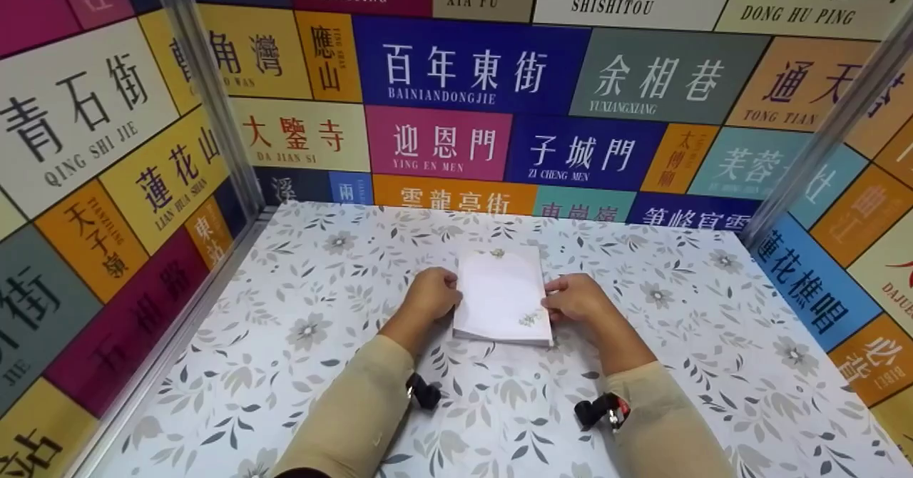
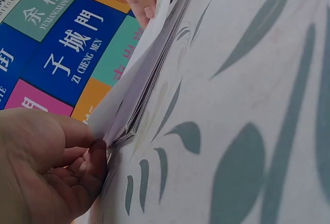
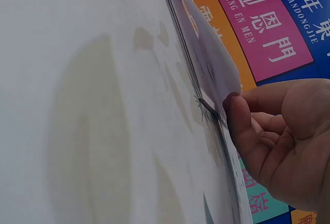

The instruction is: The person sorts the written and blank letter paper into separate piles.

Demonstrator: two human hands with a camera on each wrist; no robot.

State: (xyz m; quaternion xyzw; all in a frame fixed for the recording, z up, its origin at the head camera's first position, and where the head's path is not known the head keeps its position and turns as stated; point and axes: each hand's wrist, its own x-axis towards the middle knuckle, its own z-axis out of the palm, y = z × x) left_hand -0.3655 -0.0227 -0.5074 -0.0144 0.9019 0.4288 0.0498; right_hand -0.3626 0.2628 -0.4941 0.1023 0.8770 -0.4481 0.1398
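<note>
A white paper booklet (image 1: 499, 292), with small floral prints near its top edge and lower right corner, lies on the table between both hands. Its top sheet (image 2: 131, 61) bows up from the thin stack of layers (image 2: 154, 79) beneath. My left hand (image 1: 434, 292) pinches the left edge of that sheet between thumb and forefinger. At the opposite edge, my right hand (image 1: 576, 298) pinches the same sheet, thumb tip and forefinger meeting on it in the right wrist view. A thin dark strip with a frayed end (image 3: 209, 105) pokes out of the stack near the right thumb.
A white cloth with grey flowers and leaves covers the table (image 1: 307, 332). Panels of colourful street-name signs (image 1: 471, 64) stand behind and along both sides, with metal posts (image 1: 214, 93) at the corners. Black wrist devices (image 1: 424, 392) sit on both sleeves.
</note>
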